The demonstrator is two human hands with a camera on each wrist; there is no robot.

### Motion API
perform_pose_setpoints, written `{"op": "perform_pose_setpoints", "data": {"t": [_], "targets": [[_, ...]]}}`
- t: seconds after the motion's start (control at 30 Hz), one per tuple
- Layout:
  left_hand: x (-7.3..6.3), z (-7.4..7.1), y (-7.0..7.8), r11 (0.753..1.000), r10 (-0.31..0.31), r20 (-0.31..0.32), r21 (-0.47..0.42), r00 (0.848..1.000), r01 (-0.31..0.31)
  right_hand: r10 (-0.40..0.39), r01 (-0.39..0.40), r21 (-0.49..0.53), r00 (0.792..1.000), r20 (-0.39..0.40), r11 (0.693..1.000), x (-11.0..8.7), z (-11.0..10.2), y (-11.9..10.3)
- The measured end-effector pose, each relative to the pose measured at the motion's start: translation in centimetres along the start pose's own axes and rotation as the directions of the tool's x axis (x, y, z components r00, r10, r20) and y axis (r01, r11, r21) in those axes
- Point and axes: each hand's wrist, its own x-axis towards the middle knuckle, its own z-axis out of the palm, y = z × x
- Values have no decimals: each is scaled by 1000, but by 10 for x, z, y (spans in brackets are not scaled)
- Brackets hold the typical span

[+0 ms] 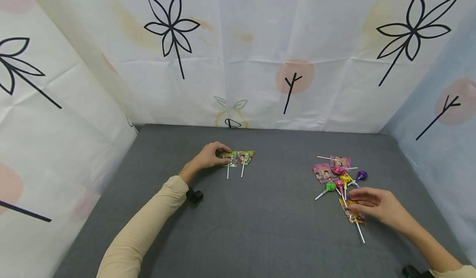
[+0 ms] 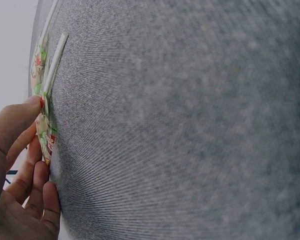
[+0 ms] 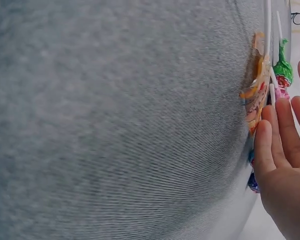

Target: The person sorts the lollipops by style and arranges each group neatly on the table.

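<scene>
OK, left hand (image 1: pixel 208 156), mid-frame: fingers pinching green-wrapped lollipop (image 1: pixel 233 158). Right hand (image 1: pixel 383 207), lower right: fingers apart, beside orange-wrapped lollipop (image 1: pixel 351 214).

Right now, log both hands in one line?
left hand: pinches green-wrapped lollipop | right hand: at orange-wrapped lollipop, contact unclear

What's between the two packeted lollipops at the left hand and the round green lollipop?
In the head view, only bare grey cloth separates those packeted lollipops from the round green lollipop.
</scene>
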Motion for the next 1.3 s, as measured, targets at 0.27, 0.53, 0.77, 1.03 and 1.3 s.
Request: {"op": "perform_pose_setpoints", "data": {"t": [0.27,0.53,0.77,1.03,1.3], "targets": [[0,0,1,1000,-1,1,5,1000,1,4,-7,-85,1000,-28,996,-5,2,6],[2,0,1,1000,-4,5,15,1000,4,-63,49,-239,997,-49,970,-6,6,11],[1,-1,1,1000,-7,6,17,1000,7,-122,97,-327,991,-58,940,-3,6,12],[0,0,1,1000,-13,7,17,1000,13,-125,102,-344,991,-44,933,-2,6,16],[0,0,1,1000,-11,2,15,1000,11,-107,82,-331,993,-56,940,0,7,16]]}}
